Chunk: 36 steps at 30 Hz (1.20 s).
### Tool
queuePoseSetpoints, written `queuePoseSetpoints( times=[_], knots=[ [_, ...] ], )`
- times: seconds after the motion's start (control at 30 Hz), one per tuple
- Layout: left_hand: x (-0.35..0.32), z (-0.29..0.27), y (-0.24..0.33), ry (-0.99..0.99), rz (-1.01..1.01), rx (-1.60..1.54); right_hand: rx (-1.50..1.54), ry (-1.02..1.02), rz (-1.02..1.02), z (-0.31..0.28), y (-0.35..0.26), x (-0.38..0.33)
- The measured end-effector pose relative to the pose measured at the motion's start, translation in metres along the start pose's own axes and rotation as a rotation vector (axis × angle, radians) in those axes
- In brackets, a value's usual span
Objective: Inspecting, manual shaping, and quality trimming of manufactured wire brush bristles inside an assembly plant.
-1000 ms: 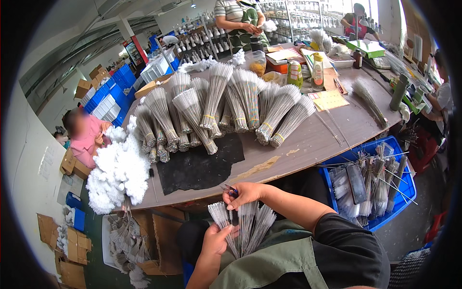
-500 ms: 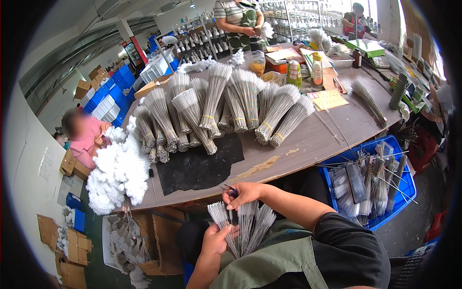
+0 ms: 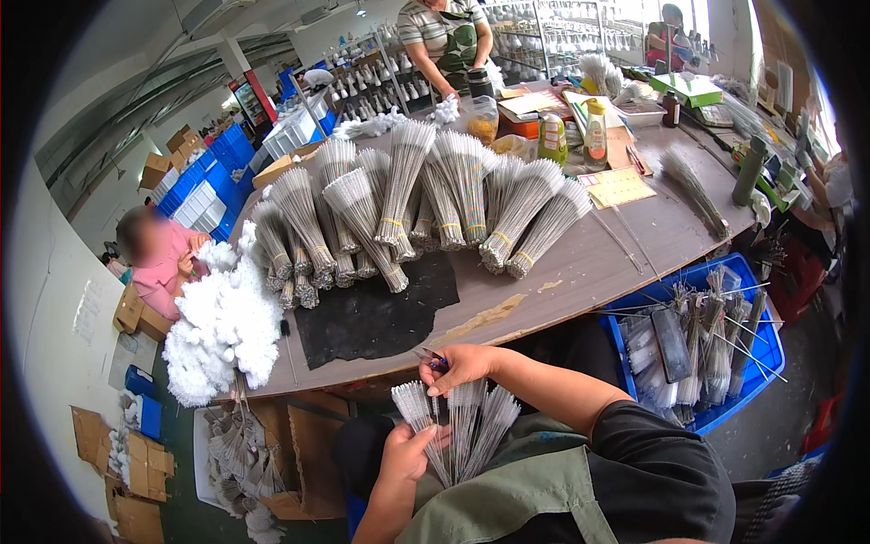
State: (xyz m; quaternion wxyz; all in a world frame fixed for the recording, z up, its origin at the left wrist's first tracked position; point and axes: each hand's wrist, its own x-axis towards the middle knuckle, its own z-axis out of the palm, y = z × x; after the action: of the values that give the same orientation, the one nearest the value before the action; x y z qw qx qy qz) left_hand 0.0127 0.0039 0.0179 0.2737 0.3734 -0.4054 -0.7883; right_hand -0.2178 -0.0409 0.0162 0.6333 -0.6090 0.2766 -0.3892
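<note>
Over my lap, my left hand (image 3: 406, 451) is closed around part of a fan of thin wire brushes (image 3: 492, 431) with pale bristle tips. The brushes spread into several clumps, and their lower ends rest against my apron (image 3: 535, 494). Just above them my right hand (image 3: 460, 364) is closed on a small pair of snips (image 3: 437, 361) with dark blue handles, the blades pointing left. Its fingertips also reach down to the brush tips; whether they pinch a single brush cannot be made out. Ahead, tied bundles of similar brushes (image 3: 408, 181) stand and lean on the table.
A black mat (image 3: 372, 317) lies on the table (image 3: 562, 272) before the bundles. Fluffy white brushes (image 3: 222, 326) overhang its left edge. A blue crate (image 3: 770, 349) of brushes stands right, an open cardboard box (image 3: 317, 453) lower left. Bottles (image 3: 595, 140) stand farther back. Co-workers sit and stand around.
Across the table, the standing co-worker has leaned down and reached a hand to the white fluffy pieces. My own hands, the snips and the brushes look nearly unmoved.
</note>
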Motion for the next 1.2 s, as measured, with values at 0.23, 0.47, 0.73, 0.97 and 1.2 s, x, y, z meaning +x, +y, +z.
queuePoseSetpoints(
  times=[0.23,0.47,0.73,0.97,1.2],
  knots=[
    [0.002,-0.0016,-0.0022,0.019,0.001,0.019,0.012,0.001,0.011,-0.0009,0.0011,-0.0003],
    [0.0016,-0.0008,-0.0008,0.008,-0.002,0.025,0.012,0.004,-0.001,-0.0016,0.0047,-0.0003],
    [0.003,-0.004,-0.004,-0.002,0.005,0.02,0.002,0.008,0.002,-0.0014,0.0053,-0.0001],
    [0.0027,-0.0035,-0.0037,-0.009,0.009,0.013,0.023,0.001,0.012,-0.0007,0.0007,-0.0015],
    [0.0033,-0.0047,-0.0047,-0.009,0.014,0.02,0.01,0.0,0.012,-0.001,0.0017,-0.0005]
  ],
)
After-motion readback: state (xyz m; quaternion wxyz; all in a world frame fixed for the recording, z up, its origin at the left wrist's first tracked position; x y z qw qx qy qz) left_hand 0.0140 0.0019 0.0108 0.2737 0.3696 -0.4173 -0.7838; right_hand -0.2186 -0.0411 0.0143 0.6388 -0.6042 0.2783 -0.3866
